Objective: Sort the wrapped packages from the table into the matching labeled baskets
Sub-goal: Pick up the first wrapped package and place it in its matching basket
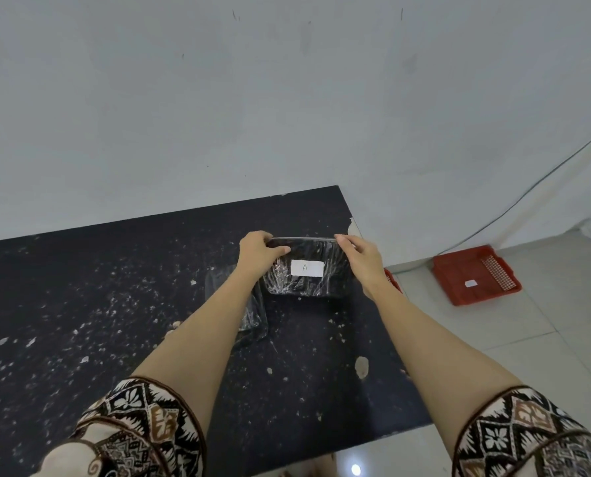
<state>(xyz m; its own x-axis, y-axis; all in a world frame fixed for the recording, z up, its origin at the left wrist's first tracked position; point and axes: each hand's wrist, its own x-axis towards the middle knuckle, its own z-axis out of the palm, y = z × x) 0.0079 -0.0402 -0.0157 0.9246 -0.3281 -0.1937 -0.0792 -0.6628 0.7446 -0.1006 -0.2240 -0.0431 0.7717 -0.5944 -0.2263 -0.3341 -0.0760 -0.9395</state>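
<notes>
Patterned sleeves (pixel 142 432) frame the bottom of the view, and both bare forearms reach forward over the black speckled bench (pixel 80 321). Left hand (pixel 258 251) and right hand (pixel 362 259) each have a narrow grip on a top corner of the wrapped package (pixel 307 270), which is tilted up toward the camera and shows a white label (pixel 307 268) marked "A". A second wrapped package (pixel 252 315) lies flat on the bench, partly under the left forearm. Beyond the bench's right edge, on the tiled floor (pixel 545 321), sits a red basket (pixel 476 275) with a small white tag inside; another red edge (pixel 392 278) peeks out behind the right wrist. Bench space left of the hands is open.
</notes>
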